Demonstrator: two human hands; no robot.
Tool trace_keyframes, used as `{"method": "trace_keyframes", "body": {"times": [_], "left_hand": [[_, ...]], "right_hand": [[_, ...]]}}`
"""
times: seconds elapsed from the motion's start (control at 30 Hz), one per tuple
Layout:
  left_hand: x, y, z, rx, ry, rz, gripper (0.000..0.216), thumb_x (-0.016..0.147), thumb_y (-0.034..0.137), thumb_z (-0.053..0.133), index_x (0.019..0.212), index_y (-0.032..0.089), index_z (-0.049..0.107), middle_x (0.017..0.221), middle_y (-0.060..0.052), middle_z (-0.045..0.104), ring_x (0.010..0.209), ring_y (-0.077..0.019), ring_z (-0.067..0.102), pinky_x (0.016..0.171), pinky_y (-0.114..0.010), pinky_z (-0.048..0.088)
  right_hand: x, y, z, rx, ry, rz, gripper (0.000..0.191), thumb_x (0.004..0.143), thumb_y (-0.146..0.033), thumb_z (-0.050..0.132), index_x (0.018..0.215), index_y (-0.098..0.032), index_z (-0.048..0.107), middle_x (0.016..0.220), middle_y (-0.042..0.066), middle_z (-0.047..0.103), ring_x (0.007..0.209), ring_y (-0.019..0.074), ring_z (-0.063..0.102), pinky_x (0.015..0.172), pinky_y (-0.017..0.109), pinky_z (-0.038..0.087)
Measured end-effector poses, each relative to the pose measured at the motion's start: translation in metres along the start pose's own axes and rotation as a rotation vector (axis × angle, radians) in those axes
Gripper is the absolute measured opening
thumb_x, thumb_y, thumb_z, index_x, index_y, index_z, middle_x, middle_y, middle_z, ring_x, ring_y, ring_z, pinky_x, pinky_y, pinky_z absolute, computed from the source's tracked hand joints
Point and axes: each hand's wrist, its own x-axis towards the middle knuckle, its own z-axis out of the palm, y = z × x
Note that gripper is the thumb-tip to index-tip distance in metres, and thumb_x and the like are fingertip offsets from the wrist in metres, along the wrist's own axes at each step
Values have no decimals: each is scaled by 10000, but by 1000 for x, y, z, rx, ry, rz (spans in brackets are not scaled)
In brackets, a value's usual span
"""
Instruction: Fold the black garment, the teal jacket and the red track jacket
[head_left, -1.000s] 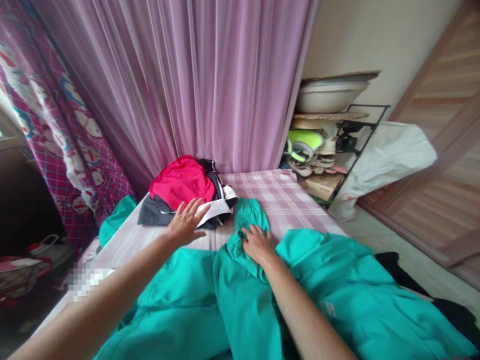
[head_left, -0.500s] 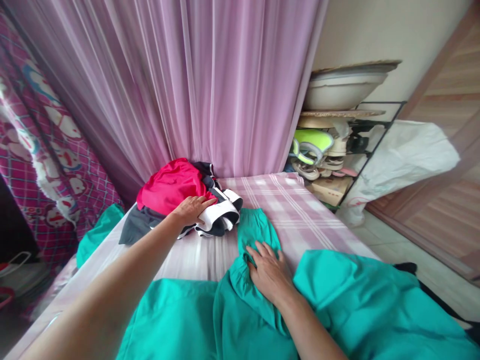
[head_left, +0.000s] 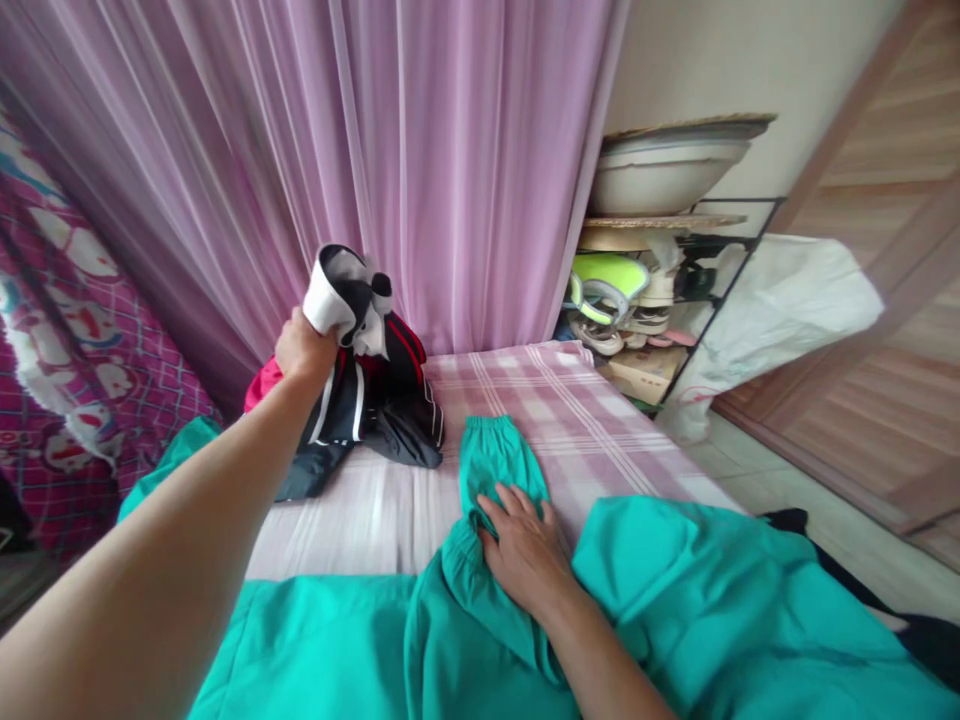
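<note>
My left hand [head_left: 302, 350] is closed on a black and white garment [head_left: 358, 375] and holds it up off the bed, its white cuff bunched above my fist. A red garment [head_left: 259, 386] lies partly hidden behind it. My right hand [head_left: 523, 543] rests flat, fingers spread, on the sleeve [head_left: 491, 458] of a teal garment [head_left: 675, 610] spread over the near part of the bed. The bed carries a pink checked sheet [head_left: 570, 400].
A sheer pink curtain [head_left: 390, 150] hangs behind the bed. A patterned magenta curtain [head_left: 67, 330] is at the left. At the right, a metal rack [head_left: 660, 290] holds a basin, shoes and a box. A white sack [head_left: 780, 310] leans by a wooden door [head_left: 885, 300].
My left hand reached the clothes pile, gripped the black and white garment and lifted it up and to the left. My right hand stayed on the teal sleeve.
</note>
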Motion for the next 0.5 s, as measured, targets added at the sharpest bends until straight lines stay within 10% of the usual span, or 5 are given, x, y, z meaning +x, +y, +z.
{"method": "trace_keyframes", "body": {"times": [0.13,0.3,0.5], "left_hand": [[-4,10,35,125,-12,226,761,929,405,510,1560,132,186,1596,-199,268,1441,-405,268,1055,-595,391],[-55,-3,101,346,-552,604,570,857,478,600,1386,273,554,1527,-105,462,1449,-386,297,1132,-701,214],[-79,-4,83,474,-664,719,847,846,676,505,1566,319,239,1657,-137,178,1504,-423,136,1102,-751,164]], "right_hand": [[-1,0,-1,29,0,-6,482,978,-414,390,1424,-294,530,1573,76,397,1466,289,294,1166,604,155],[-1,-1,-5,39,5,1,467,974,-418,406,1406,-306,544,1562,74,416,1457,286,311,1161,604,173],[-1,-1,-7,62,10,-7,460,976,-419,407,1394,-297,553,1553,80,429,1455,288,315,1161,614,171]]}}
